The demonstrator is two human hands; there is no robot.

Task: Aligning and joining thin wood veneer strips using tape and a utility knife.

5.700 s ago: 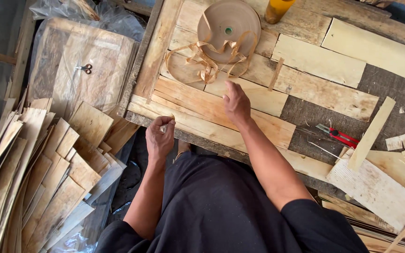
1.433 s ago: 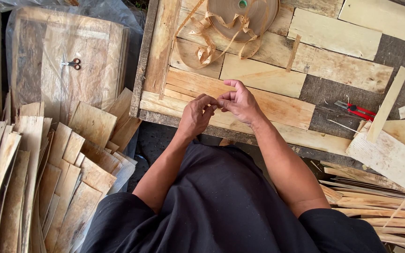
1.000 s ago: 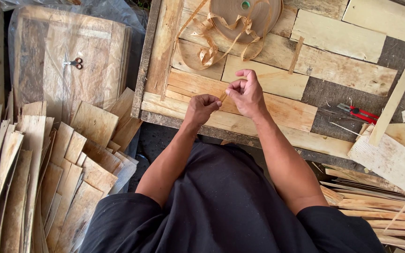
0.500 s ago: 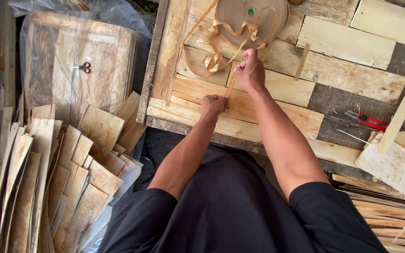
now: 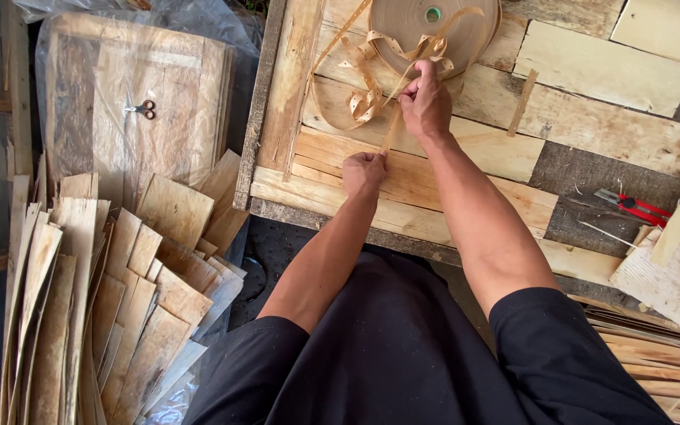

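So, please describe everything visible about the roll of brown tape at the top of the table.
The tape roll is a flat, wide disc of tan paper-like tape with a small green core. It lies on its side on the plank table, its upper edge cut off by the picture. Loose perforated tape curls off it in loops to the left. The right hand pinches a strand just below the roll; the left hand holds its lower end.

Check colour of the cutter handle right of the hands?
Red, with a grey blade; the cutter shows in the head view.
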